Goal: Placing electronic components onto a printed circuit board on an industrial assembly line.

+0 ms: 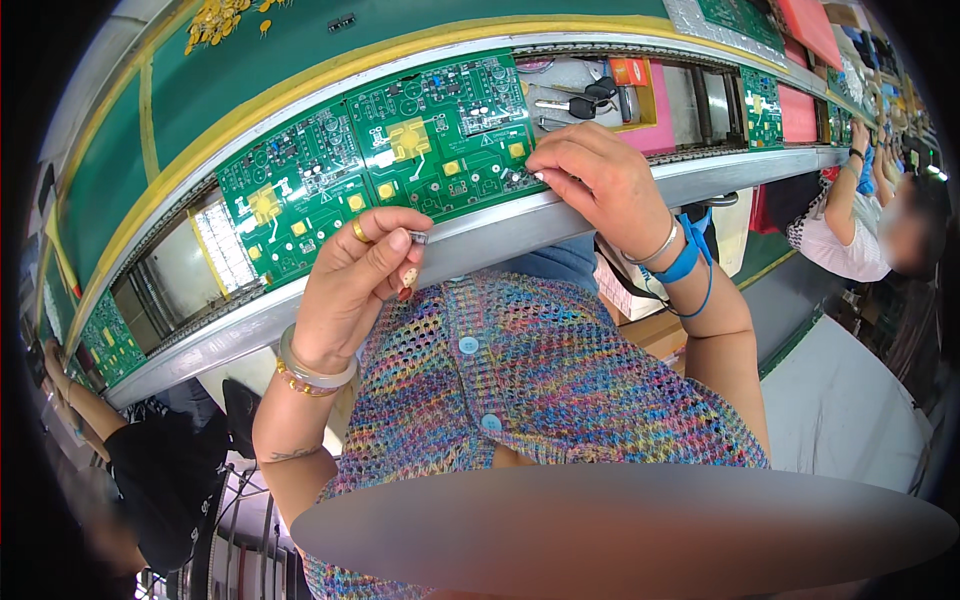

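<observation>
My left hand [365,265] is closed, with a small grey electronic component [419,238] pinched between thumb and forefinger. It hovers over the metal rail in front of the joined green circuit boards [470,110]. My right hand [600,185] has thumb and forefinger drawn together at the lower right corner of the right-hand board. Whatever those fingertips hold is too small or hidden to make out. Gold-coloured pads and many small parts cover both boards. A blue wrist strap [683,262] with a cord goes round my right wrist.
The silver rail [500,228] of the conveyor runs along the front. Beyond the boards, a tray holds keys [580,105] and a red box [628,72]. Yellow disc-shaped components [213,20] and a black part [342,21] lie on the green bench. Other people sit on both sides.
</observation>
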Demonstrator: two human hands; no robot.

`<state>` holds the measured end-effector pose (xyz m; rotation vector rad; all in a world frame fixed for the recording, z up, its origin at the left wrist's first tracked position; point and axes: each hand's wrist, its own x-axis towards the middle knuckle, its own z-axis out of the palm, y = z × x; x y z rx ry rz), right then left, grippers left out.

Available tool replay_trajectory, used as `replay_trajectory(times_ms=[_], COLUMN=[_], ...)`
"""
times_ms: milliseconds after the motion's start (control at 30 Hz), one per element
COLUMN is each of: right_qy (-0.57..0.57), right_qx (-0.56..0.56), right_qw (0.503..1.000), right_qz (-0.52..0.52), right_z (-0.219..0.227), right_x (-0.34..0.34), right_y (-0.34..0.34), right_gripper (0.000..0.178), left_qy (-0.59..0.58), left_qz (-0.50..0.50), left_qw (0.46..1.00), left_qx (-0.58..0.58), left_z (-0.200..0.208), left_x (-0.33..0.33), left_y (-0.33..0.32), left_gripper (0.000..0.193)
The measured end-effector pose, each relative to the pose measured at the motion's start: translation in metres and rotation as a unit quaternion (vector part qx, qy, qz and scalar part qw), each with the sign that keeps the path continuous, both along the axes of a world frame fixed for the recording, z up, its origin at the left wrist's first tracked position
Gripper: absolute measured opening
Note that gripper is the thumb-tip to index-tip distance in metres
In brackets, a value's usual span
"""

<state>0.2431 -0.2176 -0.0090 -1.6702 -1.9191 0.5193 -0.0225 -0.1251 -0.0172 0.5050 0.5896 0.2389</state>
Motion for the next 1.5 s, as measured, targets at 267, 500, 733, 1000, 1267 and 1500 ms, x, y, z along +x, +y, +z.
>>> replay_trajectory(times_ms=[267, 500, 733, 1000, 1267, 1500], right_qy=[-0.043, -0.052, 0.079, 0.052, 0.025, -0.001], right_qx=[0.008, 0.033, 0.097, 0.109, 0.03, 0.03], right_qw=[0.998, 0.995, 0.988, 0.983, 0.994, 0.991], right_qz=[0.043, 0.079, 0.088, 0.135, 0.102, 0.128], right_z=[0.0, 0.007, 0.029, 0.027, 0.0, -0.008], right_x=[0.002, 0.001, -0.051, -0.076, -0.088, -0.093], right_y=[0.001, 0.01, 0.016, 0.032, 0.061, 0.067], right_gripper=[0.017, 0.024, 0.03, 0.025, 0.015, 0.016], left_qy=[0.012, 0.015, 0.015, -0.046, -0.039, 0.042], left_qz=[-0.009, -0.02, -0.02, 0.042, 0.107, 0.072], left_qw=[1.0, 1.0, 1.0, 0.996, 0.994, 0.973], left_qx=[0.026, 0.0, 0.009, -0.059, 0.0, 0.214], left_z=[0.003, 0.003, 0.004, 0.007, 0.011, 0.006], left_x=[0.003, 0.005, 0.008, -0.011, -0.049, -0.065], left_y=[-0.003, -0.01, -0.019, -0.029, -0.038, -0.042], left_gripper=[0.02, 0.017, 0.02, 0.018, 0.021, 0.016])
